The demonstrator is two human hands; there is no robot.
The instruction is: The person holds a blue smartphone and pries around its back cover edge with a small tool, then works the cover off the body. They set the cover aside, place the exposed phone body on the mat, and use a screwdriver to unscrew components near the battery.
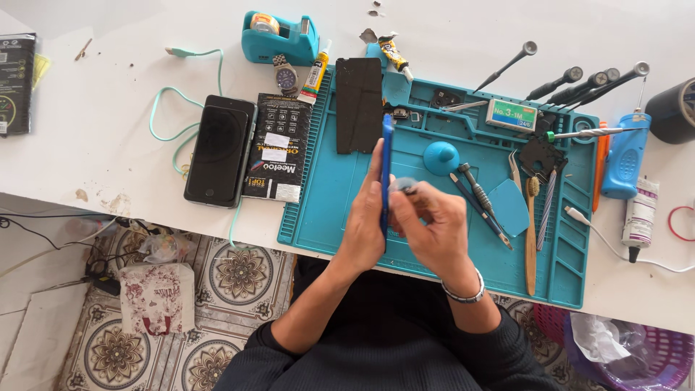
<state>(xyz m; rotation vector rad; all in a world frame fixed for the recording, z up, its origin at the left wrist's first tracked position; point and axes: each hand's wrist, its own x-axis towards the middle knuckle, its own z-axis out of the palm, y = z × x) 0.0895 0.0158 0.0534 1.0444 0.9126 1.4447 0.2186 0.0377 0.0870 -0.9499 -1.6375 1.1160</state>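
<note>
My left hand [364, 217] grips a blue phone [386, 156] held upright on its edge above the teal work mat [333, 210]. My right hand [433, 221] is against the phone's right side, its fingers pinching a small thin tool or clear tab [407, 185] at the phone's face. A silver bracelet is on my right wrist. A black flat panel [358, 105] lies on the mat just behind the phone.
A dark phone [219, 148] and a black packet [275, 145] lie left of the mat, with a mint cable, a tape dispenser [279, 38] and a wristwatch. Screwdrivers, tweezers, a toothbrush, a blue suction cup [441, 157] and a glue tube crowd the mat's right side.
</note>
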